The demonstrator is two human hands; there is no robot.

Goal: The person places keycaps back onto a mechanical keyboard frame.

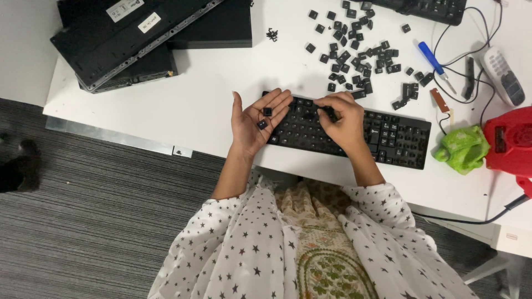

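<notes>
Right now we pinch at a keycap on the black keyboard point(354, 133) with our right hand point(341, 119), fingertips bent down tight over a key near the board's left-middle; whether the cap is free yet we cannot tell. Just to the left of that pinch, our left hand point(257, 122) lies palm up and wide open over the keyboard's left end, cradling two loose keycaps point(264, 118). Beyond the pinch, farther up the white table point(210, 94), a scattered pile of removed keycaps point(357, 52) lies well apart. To the right of it rest a blue screwdriver point(434, 62) and, nearer the table's edge, a green cloth point(463, 148). We judge the stripping partly done: many caps are off, yet most of this keyboard looks populated.
</notes>
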